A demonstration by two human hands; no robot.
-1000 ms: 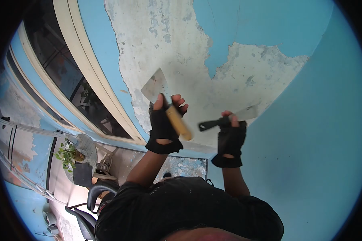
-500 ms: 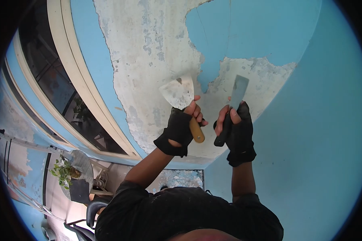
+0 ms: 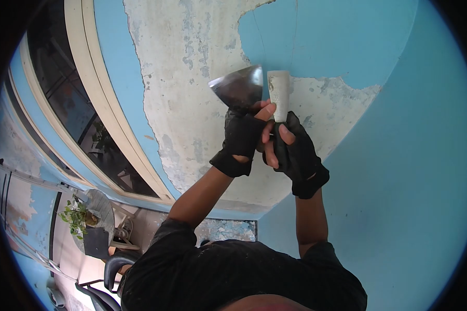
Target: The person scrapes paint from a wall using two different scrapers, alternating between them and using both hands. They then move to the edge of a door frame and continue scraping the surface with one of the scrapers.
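My left hand, in a black fingerless glove, is closed around a wide putty knife. Its flared metal blade points up and shines along one edge; the handle is hidden. In my right hand, gloved alike, is a narrower scraper with whitish residue on its upright blade. The two blades stand side by side with a small gap, and my hands meet or nearly meet, left fingertips by the base of the narrow blade. Behind both tools is a wall of bare, patchy plaster.
Blue paint with a ragged edge borders the plaster above, and a blue wall adjoins at right. A cream window frame runs along the left. Lower left stand a round table, a potted plant and a black chair.
My right hand has moved left and my left hand slightly up and right, bringing the tools together. Both blades have turned: the wide one now shows a shiny face, the narrow one a whitish face.
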